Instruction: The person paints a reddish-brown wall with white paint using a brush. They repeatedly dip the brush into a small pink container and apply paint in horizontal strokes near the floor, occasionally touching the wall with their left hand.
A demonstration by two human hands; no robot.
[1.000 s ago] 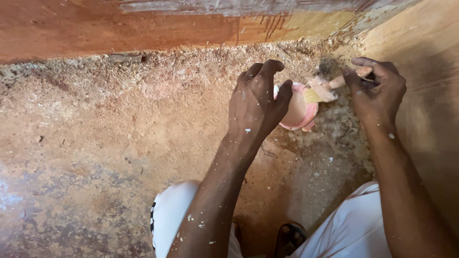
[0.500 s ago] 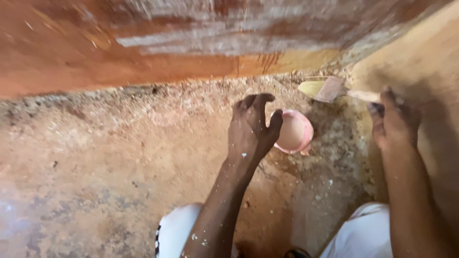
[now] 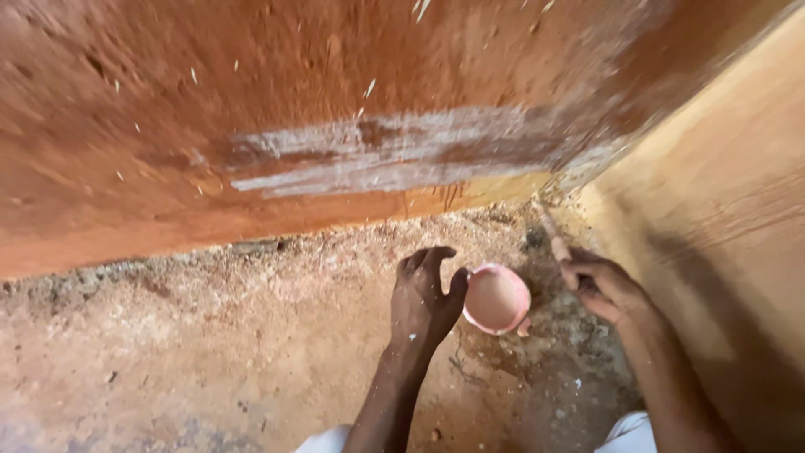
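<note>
Pink bowl (image 3: 496,299) sits on the dusty floor (image 3: 210,352), low and right of centre, and our left hand (image 3: 426,295) grips its rim at nine o'clock, fingers curled over. At two o'clock from the bowl our right hand (image 3: 602,287) is closed around a tool handle (image 3: 555,242). Half a second ago that hand sat higher and the pale blade showed clearly; now the tool's working end is blurred against the corner, so we cannot tell its shape. The view has tipped up the red wall (image 3: 335,109). We count one bowl, one tool, two hands, both forearms cut off below.
</note>
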